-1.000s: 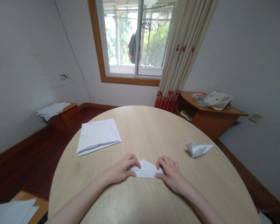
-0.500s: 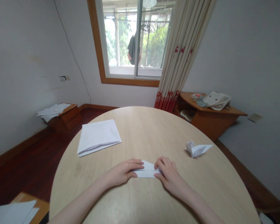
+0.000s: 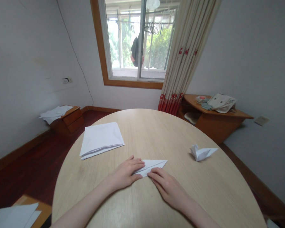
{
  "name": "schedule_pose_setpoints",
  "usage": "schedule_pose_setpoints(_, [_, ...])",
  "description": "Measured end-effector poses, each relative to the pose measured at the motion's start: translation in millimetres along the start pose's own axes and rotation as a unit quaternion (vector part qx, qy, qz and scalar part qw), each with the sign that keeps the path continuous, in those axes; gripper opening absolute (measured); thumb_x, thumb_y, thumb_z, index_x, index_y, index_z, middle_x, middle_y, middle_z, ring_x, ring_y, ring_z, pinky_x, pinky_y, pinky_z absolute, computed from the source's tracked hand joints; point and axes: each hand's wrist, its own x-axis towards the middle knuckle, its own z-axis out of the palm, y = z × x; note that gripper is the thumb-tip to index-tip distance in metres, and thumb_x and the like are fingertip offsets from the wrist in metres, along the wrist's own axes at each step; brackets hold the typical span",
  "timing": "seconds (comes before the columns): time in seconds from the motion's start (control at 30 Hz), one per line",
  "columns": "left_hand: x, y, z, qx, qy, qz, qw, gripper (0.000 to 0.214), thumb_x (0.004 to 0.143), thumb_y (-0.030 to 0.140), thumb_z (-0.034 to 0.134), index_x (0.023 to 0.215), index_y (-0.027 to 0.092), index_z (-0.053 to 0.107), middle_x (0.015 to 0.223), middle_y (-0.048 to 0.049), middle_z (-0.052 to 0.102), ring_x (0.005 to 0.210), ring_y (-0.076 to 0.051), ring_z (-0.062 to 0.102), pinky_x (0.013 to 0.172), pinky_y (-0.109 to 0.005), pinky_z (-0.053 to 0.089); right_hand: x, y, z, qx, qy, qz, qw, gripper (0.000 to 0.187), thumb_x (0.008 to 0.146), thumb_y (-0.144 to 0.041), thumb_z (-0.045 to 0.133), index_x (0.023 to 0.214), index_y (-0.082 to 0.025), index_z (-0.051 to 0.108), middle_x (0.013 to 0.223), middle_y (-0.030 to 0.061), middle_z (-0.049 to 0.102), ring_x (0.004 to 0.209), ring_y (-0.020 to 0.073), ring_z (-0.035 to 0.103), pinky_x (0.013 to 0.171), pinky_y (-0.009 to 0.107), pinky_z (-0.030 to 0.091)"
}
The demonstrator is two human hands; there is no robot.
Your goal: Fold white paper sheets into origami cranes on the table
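Observation:
A folded white paper piece, long and pointed to the right, lies on the round wooden table in front of me. My left hand rests on its left end with fingers stretched flat and pressing it down. My right hand lies flat just below the paper's lower edge, fingertips touching it. Neither hand lifts the paper off the table.
A stack of white sheets lies at the table's left. A finished folded paper figure sits at the right. A low wooden cabinet with papers stands left, a corner shelf with a bag right, loose sheets at lower left.
The paper has turned so its point aims right and slightly up. My right hand has slid left and down from the paper's right end to its lower edge.

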Motion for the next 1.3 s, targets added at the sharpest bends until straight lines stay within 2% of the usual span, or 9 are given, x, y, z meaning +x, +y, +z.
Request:
schedule_pose_setpoints(0.13, [-1.5, 0.9, 2.2, 0.002, 0.016, 0.006, 1.000, 0.039, 0.089, 0.025, 0.058, 0.127, 0.020, 0.055, 0.131, -0.0069, 0.057, 0.127, -0.021, 0.046, 0.113, -0.040, 0.027, -0.1, 3.6, 2.6, -0.006, -0.002, 0.003, 1.000, 0.036, 0.092, -0.009, 0.039, 0.123, -0.019, 0.053, 0.118, 0.0106, 0.057, 0.107, 0.0207, 0.056, 0.091, 0.035, 0.049])
schedule_pose_setpoints(0.33, [-2.8, -0.6, 4.4, -0.002, 0.037, 0.017, 0.999, 0.032, 0.091, 0.025, 0.055, 0.122, 0.020, 0.059, 0.124, -0.0057, 0.062, 0.122, -0.020, 0.052, 0.111, -0.038, 0.032, -0.6, 2.3, 3.7, -0.016, 0.003, -0.002, 1.000, 0.036, 0.091, -0.008, 0.040, 0.121, -0.020, 0.056, 0.116, 0.0107, 0.058, 0.106, 0.0209, 0.056, 0.090, 0.035, 0.050])
schedule_pose_setpoints(0.5, [-2.8, 0.1, 2.7, 0.019, 0.048, 0.036, 0.998, 0.023, 0.092, 0.020, 0.051, 0.109, 0.019, 0.067, 0.116, -0.0043, 0.067, 0.110, -0.018, 0.060, 0.108, -0.034, 0.036, 0.6, 5.2, 4.8, -0.042, 0.020, -0.001, 0.999, 0.037, 0.091, -0.008, 0.040, 0.121, -0.020, 0.057, 0.117, 0.0110, 0.060, 0.108, 0.0223, 0.056, 0.092, 0.038, 0.050])
schedule_pose_setpoints(0.7, [-3.9, 6.3, 0.7, 0.050, 0.064, 0.066, 0.995, 0.023, 0.090, 0.017, 0.048, 0.096, 0.019, 0.070, 0.104, -0.0039, 0.072, 0.098, -0.017, 0.066, 0.099, -0.031, 0.045, 0.5, 10.1, 7.0, -0.067, 0.039, 0.010, 0.997, 0.038, 0.091, -0.009, 0.040, 0.123, -0.020, 0.058, 0.117, 0.0102, 0.063, 0.108, 0.0228, 0.058, 0.093, 0.040, 0.050])
schedule_pose_setpoints(0.9, [-3.5, 9.3, 2.9, 0.078, 0.063, 0.112, 0.989, 0.025, 0.090, 0.018, 0.046, 0.085, 0.018, 0.070, 0.091, -0.0060, 0.073, 0.086, -0.017, 0.068, 0.087, -0.029, 0.051, 2.0, 5.3, 5.6, -0.084, 0.043, 0.020, 0.995, 0.034, 0.093, -0.012, 0.040, 0.121, -0.018, 0.060, 0.117, 0.0106, 0.064, 0.108, 0.0246, 0.056, 0.093, 0.045, 0.049])
schedule_pose_setpoints(1.07, [-3.7, 13.2, 7.2, 0.076, 0.062, 0.143, 0.985, 0.026, 0.090, 0.020, 0.046, 0.079, 0.017, 0.069, 0.082, -0.0063, 0.073, 0.077, -0.017, 0.068, 0.083, -0.028, 0.052, 2.6, 1.9, 6.3, -0.096, 0.044, 0.034, 0.994, 0.030, 0.095, -0.020, 0.042, 0.119, -0.015, 0.061, 0.118, 0.0124, 0.064, 0.107, 0.0256, 0.056, 0.093, 0.046, 0.049])
schedule_pose_setpoints(1.3, [-3.9, 18.1, 7.3, 0.059, 0.050, 0.156, 0.985, 0.025, 0.088, 0.020, 0.046, 0.076, 0.017, 0.068, 0.080, -0.0065, 0.072, 0.074, -0.017, 0.068, 0.081, -0.029, 0.053, 0.8, 3.4, 9.1, -0.092, 0.049, 0.023, 0.994, 0.037, 0.093, -0.018, 0.045, 0.129, -0.017, 0.053, 0.121, 0.0124, 0.063, 0.107, 0.0258, 0.055, 0.091, 0.045, 0.050])
